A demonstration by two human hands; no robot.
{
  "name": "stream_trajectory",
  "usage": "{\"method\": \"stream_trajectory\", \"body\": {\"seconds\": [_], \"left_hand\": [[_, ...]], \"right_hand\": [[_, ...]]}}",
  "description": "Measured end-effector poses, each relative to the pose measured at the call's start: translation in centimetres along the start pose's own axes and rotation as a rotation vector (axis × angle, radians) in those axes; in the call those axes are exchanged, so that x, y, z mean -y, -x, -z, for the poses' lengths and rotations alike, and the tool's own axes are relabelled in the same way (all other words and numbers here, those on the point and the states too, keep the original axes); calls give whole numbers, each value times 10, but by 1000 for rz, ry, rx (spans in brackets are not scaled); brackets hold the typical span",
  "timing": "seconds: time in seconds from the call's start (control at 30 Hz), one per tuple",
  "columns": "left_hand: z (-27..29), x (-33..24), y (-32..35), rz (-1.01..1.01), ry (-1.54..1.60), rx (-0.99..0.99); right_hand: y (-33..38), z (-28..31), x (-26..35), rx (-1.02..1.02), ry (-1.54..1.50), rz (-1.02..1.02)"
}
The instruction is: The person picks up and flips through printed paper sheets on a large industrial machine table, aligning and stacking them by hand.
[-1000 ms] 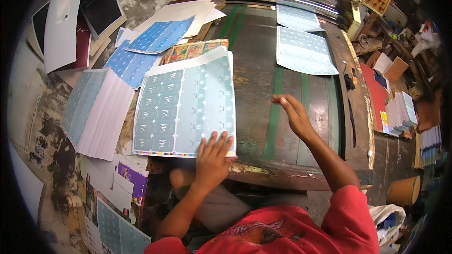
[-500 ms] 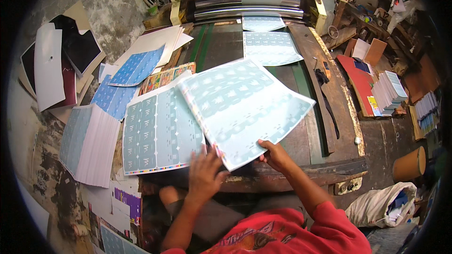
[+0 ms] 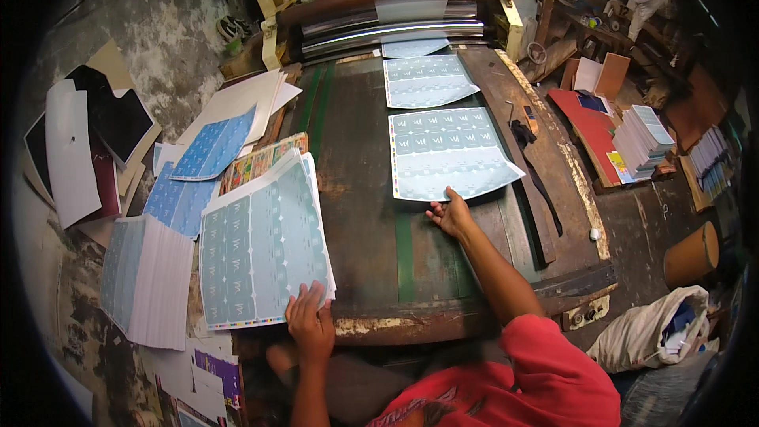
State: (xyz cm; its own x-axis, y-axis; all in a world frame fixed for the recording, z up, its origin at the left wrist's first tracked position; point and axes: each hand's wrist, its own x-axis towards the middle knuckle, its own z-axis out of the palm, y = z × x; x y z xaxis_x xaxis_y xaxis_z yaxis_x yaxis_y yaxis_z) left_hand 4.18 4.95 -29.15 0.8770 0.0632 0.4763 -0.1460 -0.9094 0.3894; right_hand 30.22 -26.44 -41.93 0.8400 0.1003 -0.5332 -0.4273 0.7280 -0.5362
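My right hand [image 3: 451, 213] pinches the near edge of a pale blue-green printed sheet [image 3: 451, 154], thumb on top and fingers beneath. The sheet lies along the feed table, its right corner curling up. Beyond it, another printed sheet [image 3: 431, 79] lies in line, and a third sheet [image 3: 415, 47] is partly under the rollers [image 3: 395, 29]. My left hand [image 3: 311, 320] rests with fingers stretched out on the near right corner of a stack of matching sheets [image 3: 265, 249]. That stack sits at the table's left side, its upper sheets slightly fanned.
A thick pile of printed sheets [image 3: 150, 285] stands at the left, near blue printed sheets [image 3: 213, 146]. A dark bar [image 3: 514, 166] runs along the table's right side, with a black strap [image 3: 538, 174] on it. A white sack [image 3: 656, 332] stands at lower right.
The right hand has carried the sheet away from the stack, forward and right onto the table behind the others. The left hand has moved left and down onto the stack's corner.
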Motion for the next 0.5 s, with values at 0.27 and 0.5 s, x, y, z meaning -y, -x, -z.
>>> {"method": "stream_trajectory", "body": {"seconds": [0.27,0.5], "left_hand": [[9,-5,-4,126,151,5],[30,-22,-10,11,319,46]], "right_hand": [[-62,-17,18,-19,-93,72],[76,-65,-13,390,229,-52]]}}
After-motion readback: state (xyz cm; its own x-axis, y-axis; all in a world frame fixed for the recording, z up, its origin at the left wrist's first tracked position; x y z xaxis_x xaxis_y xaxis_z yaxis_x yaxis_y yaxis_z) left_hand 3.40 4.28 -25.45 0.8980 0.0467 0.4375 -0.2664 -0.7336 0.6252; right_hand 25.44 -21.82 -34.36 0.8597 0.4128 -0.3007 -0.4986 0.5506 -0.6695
